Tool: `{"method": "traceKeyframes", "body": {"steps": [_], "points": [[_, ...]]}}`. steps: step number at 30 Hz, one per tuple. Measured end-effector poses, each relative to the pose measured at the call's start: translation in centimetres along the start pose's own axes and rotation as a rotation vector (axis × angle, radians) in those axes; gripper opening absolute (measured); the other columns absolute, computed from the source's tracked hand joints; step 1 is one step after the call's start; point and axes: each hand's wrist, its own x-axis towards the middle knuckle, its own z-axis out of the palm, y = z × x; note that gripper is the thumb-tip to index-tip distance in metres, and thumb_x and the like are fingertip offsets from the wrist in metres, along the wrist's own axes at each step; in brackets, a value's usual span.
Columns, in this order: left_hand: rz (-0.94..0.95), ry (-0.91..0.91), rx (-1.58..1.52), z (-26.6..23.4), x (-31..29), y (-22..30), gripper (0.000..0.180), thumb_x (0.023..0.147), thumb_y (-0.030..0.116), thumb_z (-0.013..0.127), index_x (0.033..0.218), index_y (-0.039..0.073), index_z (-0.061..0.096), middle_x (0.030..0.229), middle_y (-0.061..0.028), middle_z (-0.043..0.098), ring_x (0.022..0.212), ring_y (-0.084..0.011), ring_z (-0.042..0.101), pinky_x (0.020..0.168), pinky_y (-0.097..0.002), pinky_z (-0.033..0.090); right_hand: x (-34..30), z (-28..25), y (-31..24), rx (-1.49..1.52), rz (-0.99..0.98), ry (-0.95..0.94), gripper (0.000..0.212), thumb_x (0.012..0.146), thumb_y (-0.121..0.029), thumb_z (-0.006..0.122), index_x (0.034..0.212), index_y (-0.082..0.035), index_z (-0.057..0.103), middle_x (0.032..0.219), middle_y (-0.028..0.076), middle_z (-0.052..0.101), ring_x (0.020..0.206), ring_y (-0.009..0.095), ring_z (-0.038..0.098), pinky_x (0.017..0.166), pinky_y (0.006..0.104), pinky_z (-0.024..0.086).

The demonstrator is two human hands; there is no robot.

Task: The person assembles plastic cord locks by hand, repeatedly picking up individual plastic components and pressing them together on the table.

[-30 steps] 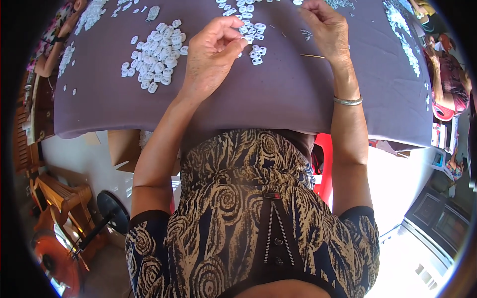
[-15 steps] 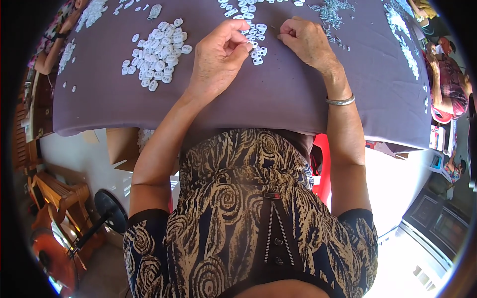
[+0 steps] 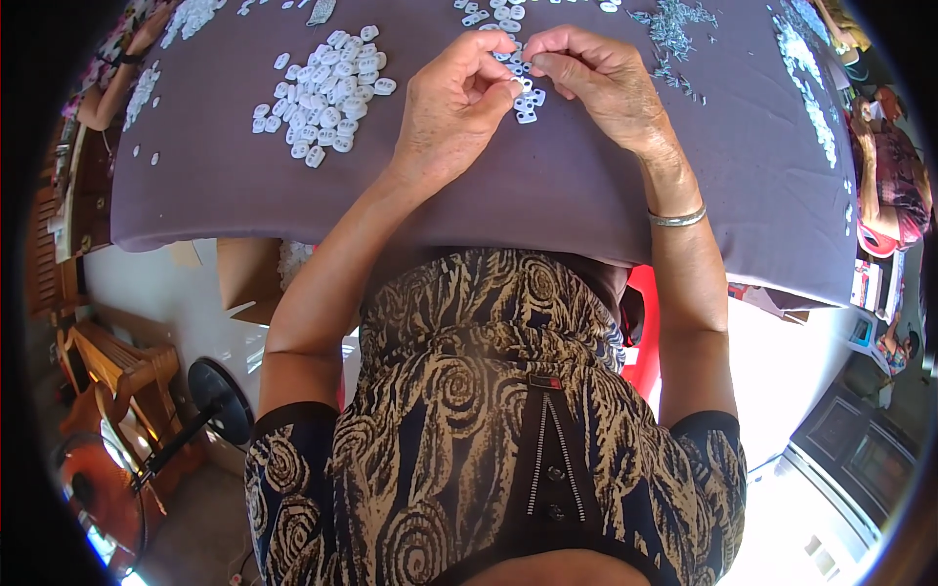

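1. Left hand point(image 3: 451, 115): raised above the worktop point(image 3: 225, 190), a table covered with plain purple-brown cloth. Fingers curled, forefinger arched, thumb drawn in. It appears to have hold of one small white plastic piece point(image 3: 522, 86) at the thumb tip; the exact finger contact is too small to confirm. The light grip presumably leaves most of the piece exposed to the other hand.

2. Right hand point(image 3: 608, 96): just beside the left, thumb and forefinger drawn together in a fine pinch, remaining fingers folded. Whether anything lies between the tips cannot be told. The narrow pinch would suit very slender parts.

3. Small white rounded plastic pieces with dark holes point(image 3: 529, 105): scattered beneath and beyond the fingertips, well in from the worktop's near edge. Their position probably serves short reach.

4. White oval plastic pieces with dark markings point(image 3: 332, 93): loosely heaped left of the left hand, toward the worktop's left edge, clear of both forearms.

5. Thin grey metallic-looking slivers point(image 3: 672, 37): heaped beyond the right hand, with strays toward the near edge. Separation from the white pieces presumably prevents mixing.

6. Further white small parts point(image 3: 807, 83): strewn along the worktop's right edge, well apart from both hands; kind not distinguishable.
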Motion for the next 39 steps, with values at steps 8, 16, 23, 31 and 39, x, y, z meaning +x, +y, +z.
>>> {"method": "traceKeyframes", "body": {"steps": [8,16,23,31,39], "points": [[-0.004,0.014,0.011,0.0,0.0,0.0,0.031,0.084,-0.003,0.064,0.113,0.001,0.056,0.078,-0.0017,0.064,0.066,-0.0045,0.056,0.062,-0.0208,0.048,-0.1,0.7,-0.2,0.027,-0.015,0.008,0.017,0.092,-0.020,0.065,0.099,-0.006,0.070,0.082,-0.005,0.063,0.069,0.003,0.049,0.061,0.0200,0.041],[-0.004,0.013,0.024,0.1,0.0,0.1,0.031,0.083,-0.002,0.065,0.113,0.001,0.056,0.078,-0.0024,0.064,0.067,-0.0054,0.057,0.062,-0.0214,0.049,-0.1,1.1,0.0,0.017,-0.079,-0.012,0.017,0.093,-0.021,0.064,0.097,-0.005,0.070,0.082,-0.005,0.062,0.070,0.003,0.048,0.062,0.0192,0.041],[-0.013,0.003,0.038,0.0,0.0,0.1,0.032,0.083,-0.002,0.065,0.113,0.002,0.056,0.078,-0.0028,0.064,0.068,-0.0060,0.058,0.063,-0.0218,0.050,0.0,0.6,0.4,0.003,0.005,0.010,0.017,0.094,-0.019,0.062,0.099,-0.004,0.067,0.083,-0.005,0.061,0.072,0.004,0.049,0.067,0.0200,0.043],[-0.009,0.016,0.036,0.1,-0.1,0.1,0.032,0.083,-0.003,0.065,0.113,0.001,0.056,0.078,-0.0028,0.064,0.068,-0.0058,0.058,0.063,-0.0217,0.050,-0.2,0.9,-0.1,-0.085,-0.070,-0.026,0.015,0.095,-0.015,0.061,0.099,-0.001,0.065,0.083,-0.004,0.060,0.074,0.005,0.050,0.069,0.0214,0.045],[-0.006,0.056,-0.004,0.7,-0.4,-0.4,0.032,0.083,-0.004,0.064,0.113,0.001,0.055,0.078,-0.0016,0.063,0.068,-0.0048,0.057,0.062,-0.0211,0.050,-0.2,1.1,0.0,-0.234,-0.135,-0.012,0.013,0.094,-0.013,0.061,0.097,0.000,0.064,0.079,-0.004,0.058,0.071,0.004,0.049,0.065,0.0210,0.044]]}}
